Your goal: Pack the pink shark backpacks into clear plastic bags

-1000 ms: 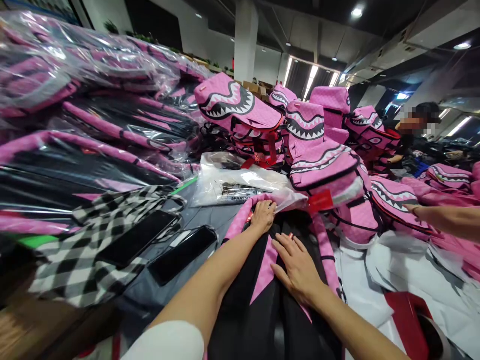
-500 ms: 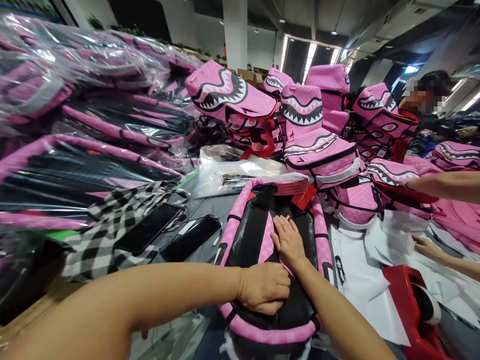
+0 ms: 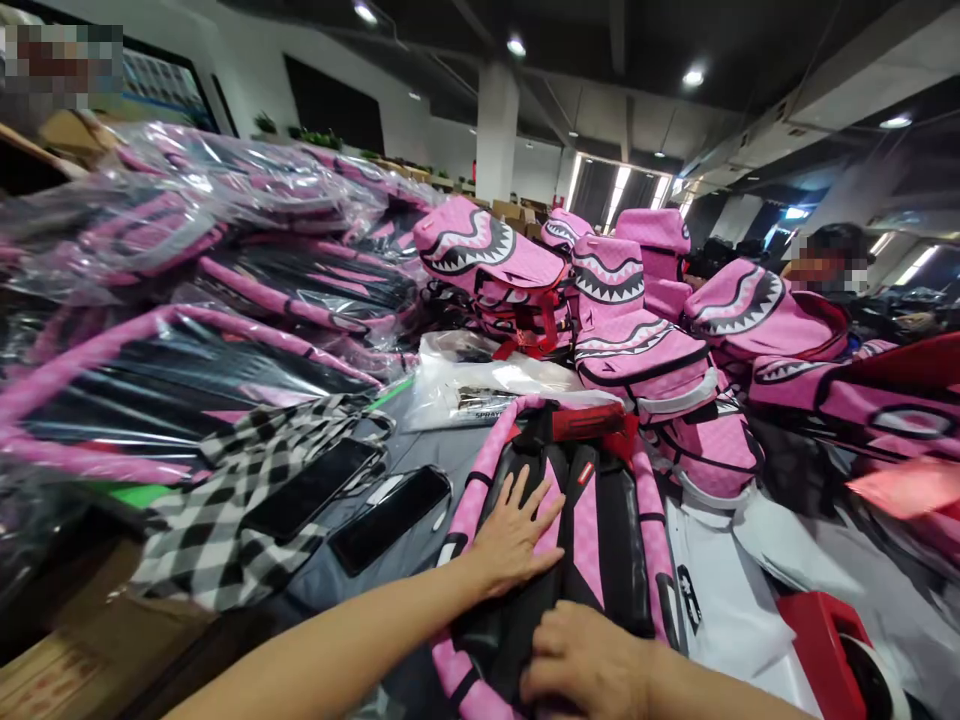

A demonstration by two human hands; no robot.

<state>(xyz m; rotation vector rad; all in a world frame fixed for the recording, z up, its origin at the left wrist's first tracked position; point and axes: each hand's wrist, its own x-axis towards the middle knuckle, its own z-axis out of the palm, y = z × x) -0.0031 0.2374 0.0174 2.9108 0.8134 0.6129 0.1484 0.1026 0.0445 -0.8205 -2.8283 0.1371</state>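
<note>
A pink and black backpack (image 3: pixel 624 550) lies in front of me with its shoulder straps facing up. My left hand (image 3: pixel 517 540) rests on the left strap, palm down and fingers spread. Lower down, my right hand (image 3: pixel 581 655) curls over the bottom of the straps; its fingertips are partly hidden and a little blurred. The right shoulder strap (image 3: pixel 589 540) runs up from it, black with a pink stripe and a small red label. A red tag (image 3: pixel 621 440) sits near the top handle. The backpack's lower end is cut off by the frame.
Plastic-wrapped backpacks (image 3: pixel 285 360) are piled at left. Shark-mouth pink bags (image 3: pixel 637 350) stack up behind. Two dark phones (image 3: pixel 390 520) and a checkered cloth (image 3: pixel 217 500) lie left of the backpack. At right are white sheets (image 3: pixel 727 580) and a red tape dispenser (image 3: pixel 825 640). A person (image 3: pixel 829 265) is beyond.
My left hand has opened from a fist and moved up the left strap. My right hand has come down from the upper straps and curled. The co-worker's arms at right have left view.
</note>
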